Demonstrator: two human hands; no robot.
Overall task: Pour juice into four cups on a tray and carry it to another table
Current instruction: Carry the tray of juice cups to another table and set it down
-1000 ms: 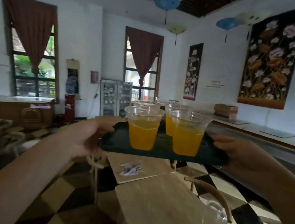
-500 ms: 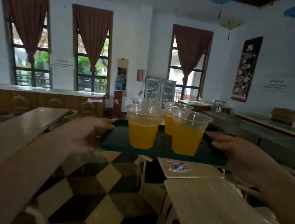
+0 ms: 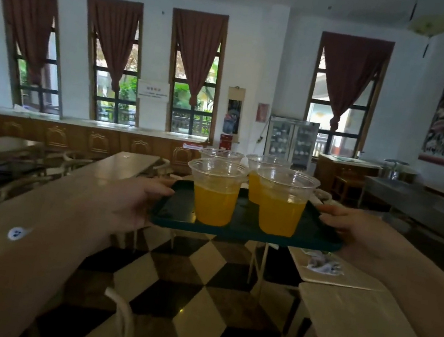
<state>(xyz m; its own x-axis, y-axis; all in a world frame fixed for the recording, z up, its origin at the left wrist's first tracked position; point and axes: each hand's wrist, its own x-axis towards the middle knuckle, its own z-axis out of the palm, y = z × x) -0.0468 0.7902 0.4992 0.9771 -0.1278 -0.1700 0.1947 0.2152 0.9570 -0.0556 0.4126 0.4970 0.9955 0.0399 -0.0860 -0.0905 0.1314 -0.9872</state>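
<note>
Head view: tray [image 3: 318, 237] edges between both hands' fingers [image 3: 157, 187].

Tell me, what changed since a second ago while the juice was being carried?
The view swung left: more windows appeared and the small table with wrappers slid right. Both hands, left and right, kept gripping the tray, and the four cups stayed upright.
</note>
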